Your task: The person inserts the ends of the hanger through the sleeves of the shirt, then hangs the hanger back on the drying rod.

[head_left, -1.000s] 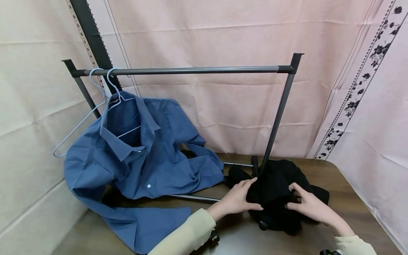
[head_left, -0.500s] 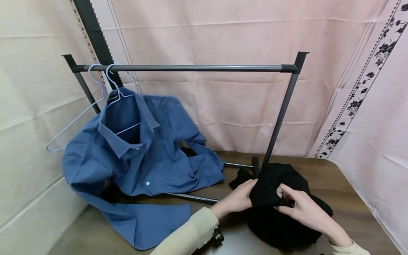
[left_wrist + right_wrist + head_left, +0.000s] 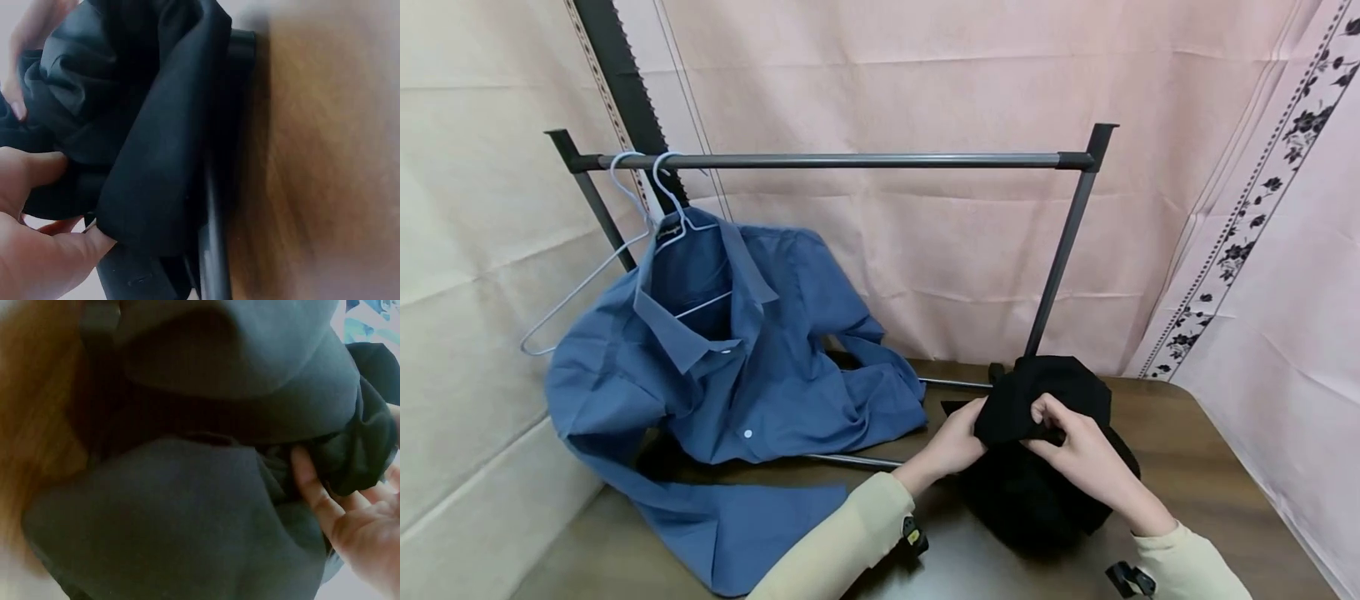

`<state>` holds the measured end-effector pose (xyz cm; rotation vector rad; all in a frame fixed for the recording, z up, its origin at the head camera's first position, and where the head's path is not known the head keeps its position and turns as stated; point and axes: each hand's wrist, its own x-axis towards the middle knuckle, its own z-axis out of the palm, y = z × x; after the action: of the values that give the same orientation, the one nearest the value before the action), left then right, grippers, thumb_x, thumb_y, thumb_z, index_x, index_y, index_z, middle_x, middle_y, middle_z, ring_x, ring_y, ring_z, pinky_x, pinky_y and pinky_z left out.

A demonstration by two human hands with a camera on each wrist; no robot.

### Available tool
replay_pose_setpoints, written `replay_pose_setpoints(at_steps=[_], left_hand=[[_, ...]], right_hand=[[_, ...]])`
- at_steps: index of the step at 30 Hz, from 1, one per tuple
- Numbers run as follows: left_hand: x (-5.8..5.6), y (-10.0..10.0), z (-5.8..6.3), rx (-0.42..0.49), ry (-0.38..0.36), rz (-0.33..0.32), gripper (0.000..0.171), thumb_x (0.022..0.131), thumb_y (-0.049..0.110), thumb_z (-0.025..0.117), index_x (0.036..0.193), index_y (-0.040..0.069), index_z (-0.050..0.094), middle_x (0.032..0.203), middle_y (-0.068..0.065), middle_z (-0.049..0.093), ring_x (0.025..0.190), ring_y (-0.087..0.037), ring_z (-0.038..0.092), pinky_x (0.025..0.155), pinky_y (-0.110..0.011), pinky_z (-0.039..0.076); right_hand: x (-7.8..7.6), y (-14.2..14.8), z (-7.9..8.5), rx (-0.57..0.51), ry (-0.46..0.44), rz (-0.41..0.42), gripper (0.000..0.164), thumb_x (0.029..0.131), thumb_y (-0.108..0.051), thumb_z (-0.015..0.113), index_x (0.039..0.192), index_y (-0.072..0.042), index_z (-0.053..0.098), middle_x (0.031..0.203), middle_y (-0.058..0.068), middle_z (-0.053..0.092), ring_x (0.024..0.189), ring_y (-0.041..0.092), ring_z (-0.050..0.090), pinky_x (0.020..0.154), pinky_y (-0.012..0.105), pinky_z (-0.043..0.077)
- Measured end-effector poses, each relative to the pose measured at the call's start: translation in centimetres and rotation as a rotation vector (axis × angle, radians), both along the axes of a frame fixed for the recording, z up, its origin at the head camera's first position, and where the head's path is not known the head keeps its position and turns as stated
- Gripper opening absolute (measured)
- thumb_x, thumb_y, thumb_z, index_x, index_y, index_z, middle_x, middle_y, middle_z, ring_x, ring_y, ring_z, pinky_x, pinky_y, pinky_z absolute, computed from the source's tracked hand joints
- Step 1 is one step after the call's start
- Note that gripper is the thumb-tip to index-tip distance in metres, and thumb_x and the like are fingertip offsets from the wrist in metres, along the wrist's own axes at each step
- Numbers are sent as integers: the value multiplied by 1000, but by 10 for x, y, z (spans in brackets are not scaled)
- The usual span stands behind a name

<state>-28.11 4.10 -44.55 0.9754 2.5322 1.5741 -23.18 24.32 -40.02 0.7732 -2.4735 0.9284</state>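
A black cloth garment (image 3: 1022,508) lies bunched at the foot of the rack's right post, its exact kind hidden by the folds. At its left side my left hand (image 3: 951,442) grips a raised fold; in the left wrist view, thumb and fingers close on the cloth's edge (image 3: 150,187). My right hand (image 3: 1086,458) holds the gathered top from the right with bent fingers. Seen from the right wrist, this hand (image 3: 362,531) has its fingers in among the folds (image 3: 175,519).
A dark metal rack (image 3: 880,161) stands on the wooden table (image 3: 1195,467). From its left end hang a blue shirt (image 3: 775,375) on a hanger and a bare light-blue hanger (image 3: 580,287). Pale curtains (image 3: 887,92) enclose the back and sides.
Both hands have drawn together, the right one moving left and slightly up. The black garment has been gathered and lifted into a raised bunch between them. The blue shirt stays put.
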Motion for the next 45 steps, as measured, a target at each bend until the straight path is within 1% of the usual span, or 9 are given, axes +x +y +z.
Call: replay_pose_setpoints(at_steps=[5, 9, 16, 22, 26, 30, 35, 40, 45], left_hand=[[-6, -1, -2, 36, -7, 55, 45, 87, 4, 60, 129, 21, 55, 125, 7, 54, 114, -5, 48, 94, -25, 38], [-10, -1, 11, 65, -2, 73, 28, 88, 5, 57, 111, 21, 61, 108, 10, 60, 97, -4, 54, 84, -24, 42], [-4, -15, 66, 184, 144, 39, 23, 91, 9, 56, 109, 20, 63, 105, 10, 60, 93, -5, 55, 82, -23, 44], [9, -38, 122, 158, 343, 0, 21, 96, 13, 53, 115, 15, 63, 116, 5, 56, 105, -6, 52, 89, -23, 41], [18, -56, 140, 100, 408, 13, 21, 96, 15, 53, 114, 15, 64, 114, 6, 56, 103, -5, 51, 91, -22, 39], [25, -70, 139, 46, 440, 29, 13, 95, 20, 55, 101, 18, 66, 96, 8, 57, 81, -5, 51, 76, -22, 42], [27, -81, 115, -28, 370, 8, 13, 95, 28, 54, 99, 22, 65, 85, 9, 55, 69, -6, 47, 64, -25, 41], [28, -92, 86, -172, 272, -85, 19, 93, 35, 56, 109, 27, 62, 97, 14, 59, 82, 0, 54, 72, -19, 44], [43, -103, 57, -526, 253, -314, 32, 91, 47, 54, 112, 23, 60, 107, 12, 55, 95, -1, 50, 80, -17, 41]], right_hand=[[-11, -2, -2, -7, 51, -11, 38, 74, -12, 80, 85, -19, 44, 74, -6, 44, 66, 7, 44, 58, 22, 35], [-13, -2, 15, -5, 159, -33, 38, 71, -13, 82, 87, -20, 48, 77, -9, 48, 68, 5, 44, 60, 20, 34], [-3, -8, 68, -172, 447, 25, 30, 63, 4, 80, 84, -10, 64, 84, -4, 61, 82, 7, 56, 76, 17, 39], [12, -11, 109, -291, 529, 2, 11, 75, 0, 75, 84, -4, 69, 84, 5, 65, 88, 4, 58, 81, 16, 39], [16, -16, 113, -315, 556, -1, 8, 77, -1, 74, 83, -6, 71, 80, 3, 66, 80, 3, 60, 76, 14, 41], [14, -24, 100, -337, 578, 10, 11, 76, 0, 74, 82, -8, 73, 75, 0, 66, 69, 3, 57, 67, 11, 42], [12, -27, 74, -288, 522, 26, 17, 74, 1, 75, 83, -13, 71, 71, -6, 63, 60, 2, 53, 59, 11, 42], [15, -23, 41, -153, 293, 87, 23, 79, -6, 74, 87, -27, 67, 73, -17, 60, 59, -1, 53, 55, 12, 42], [24, -10, 3, 69, -23, 346, 14, 86, -20, 68, 89, -33, 63, 73, -20, 57, 59, -2, 51, 53, 14, 40]])
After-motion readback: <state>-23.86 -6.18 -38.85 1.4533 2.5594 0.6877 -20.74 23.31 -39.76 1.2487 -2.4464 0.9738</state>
